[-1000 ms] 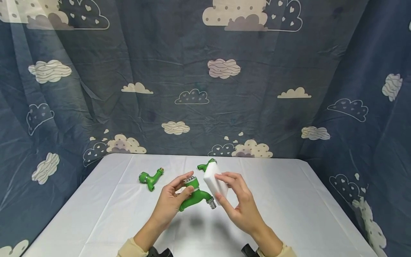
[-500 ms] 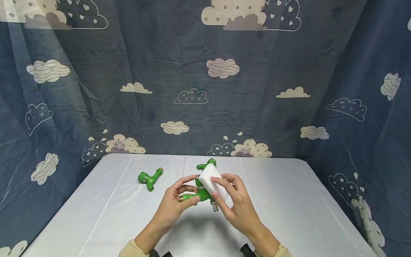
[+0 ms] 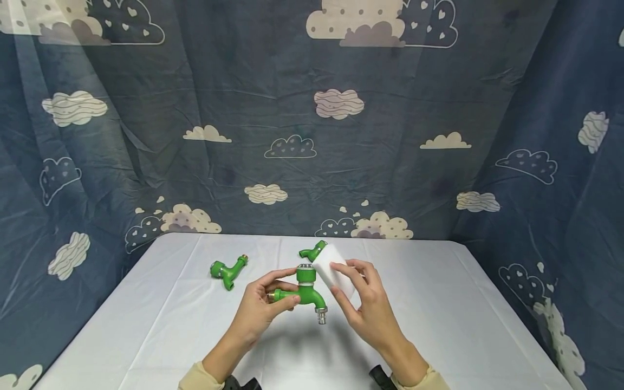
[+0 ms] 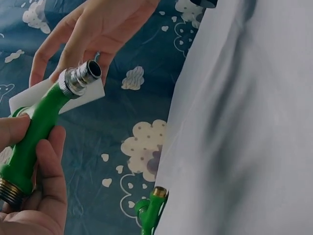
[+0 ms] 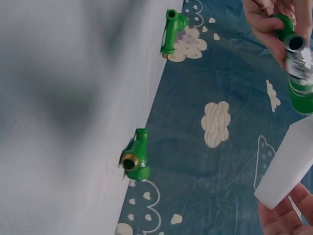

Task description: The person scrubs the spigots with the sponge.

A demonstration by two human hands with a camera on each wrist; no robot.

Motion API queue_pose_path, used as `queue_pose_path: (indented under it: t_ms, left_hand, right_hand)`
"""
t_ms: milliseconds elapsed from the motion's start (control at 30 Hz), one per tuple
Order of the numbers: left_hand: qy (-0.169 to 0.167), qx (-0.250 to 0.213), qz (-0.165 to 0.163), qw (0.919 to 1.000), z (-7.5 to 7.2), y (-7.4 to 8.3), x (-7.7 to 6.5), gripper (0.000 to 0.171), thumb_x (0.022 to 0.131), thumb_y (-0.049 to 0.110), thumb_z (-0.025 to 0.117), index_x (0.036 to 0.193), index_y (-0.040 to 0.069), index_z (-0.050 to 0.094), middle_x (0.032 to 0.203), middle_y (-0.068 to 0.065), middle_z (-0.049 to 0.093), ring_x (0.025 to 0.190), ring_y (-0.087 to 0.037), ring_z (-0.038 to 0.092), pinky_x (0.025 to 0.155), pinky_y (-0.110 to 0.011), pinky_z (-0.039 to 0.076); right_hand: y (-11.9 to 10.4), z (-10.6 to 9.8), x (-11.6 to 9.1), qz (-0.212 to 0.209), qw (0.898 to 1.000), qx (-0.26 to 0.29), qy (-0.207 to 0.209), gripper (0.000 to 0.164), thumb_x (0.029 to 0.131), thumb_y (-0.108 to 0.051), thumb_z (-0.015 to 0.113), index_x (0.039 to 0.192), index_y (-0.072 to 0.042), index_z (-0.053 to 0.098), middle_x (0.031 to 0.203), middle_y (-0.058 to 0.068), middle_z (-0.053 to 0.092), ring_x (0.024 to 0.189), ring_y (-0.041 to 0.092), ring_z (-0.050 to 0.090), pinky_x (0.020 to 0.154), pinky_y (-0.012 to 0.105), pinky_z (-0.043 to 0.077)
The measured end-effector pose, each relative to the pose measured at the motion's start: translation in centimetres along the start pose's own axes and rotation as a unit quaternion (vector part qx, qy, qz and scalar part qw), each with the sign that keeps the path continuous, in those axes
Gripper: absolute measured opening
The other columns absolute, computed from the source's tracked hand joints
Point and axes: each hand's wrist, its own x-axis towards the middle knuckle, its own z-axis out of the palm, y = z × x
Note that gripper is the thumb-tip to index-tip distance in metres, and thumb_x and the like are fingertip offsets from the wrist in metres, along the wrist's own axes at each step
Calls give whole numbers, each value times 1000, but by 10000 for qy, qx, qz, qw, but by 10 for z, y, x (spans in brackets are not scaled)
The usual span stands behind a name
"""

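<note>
My left hand [image 3: 262,303] holds a green tap [image 3: 306,294] by its threaded inlet end, thumb in front and fingers behind. The tap is raised over the table, its knob up and its silver spout [image 4: 80,78] pointing down in the head view. In my right hand [image 3: 368,300] is a white sponge block [image 3: 336,271], pinched between thumb and fingers. One corner of the sponge lies close beside the tap's knob. In the right wrist view the sponge [image 5: 288,164] shows just below the tap [image 5: 299,73].
Two more green taps lie on the white table [image 3: 161,325]: one tap [image 3: 229,272] at the back left, the other tap [image 3: 313,251] at the back middle, partly behind the sponge. A dark cloud-patterned cloth [image 3: 292,179] hangs behind the table and along both sides.
The tap has turned upright in my left hand. My right hand first brought the sponge over the tap's knob and body, then drew it back to the right, so the knob shows again.
</note>
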Motion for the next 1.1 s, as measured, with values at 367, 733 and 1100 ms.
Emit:
queue_pose_path:
  t_ms: [367, 733, 1100]
  left_hand:
    - [439, 662, 134, 9967, 0, -1, 2, 23, 83, 6, 91, 103, 1, 80, 108, -19, 77, 78, -8, 73, 69, -20, 61]
    - [401, 1233, 372, 9909, 0, -2, -1, 18, 82, 11, 94, 98, 9, 84, 98, -15, 82, 58, -1, 55, 53, -17, 46]
    - [362, 1268, 451, 9902, -1, -2, -1, 18, 82, 10, 94, 97, 9, 85, 101, -13, 83, 60, -2, 59, 56, -16, 49]
  right_hand:
    - [-7, -3, 1, -649, 9978, 92, -112, 57, 90, -9, 84, 142, -28, 68, 139, 13, 59, 126, 27, 59, 94, 40, 58]
    - [-8, 0, -4, -1050, 9897, -741, -630, 52, 103, -26, 74, 151, -40, 61, 142, 18, 56, 127, 32, 56, 99, 52, 60]
    - [7, 0, -2, -631, 9942, -817, -307, 62, 94, -15, 82, 149, -36, 62, 137, 20, 57, 118, 33, 59, 90, 48, 62]
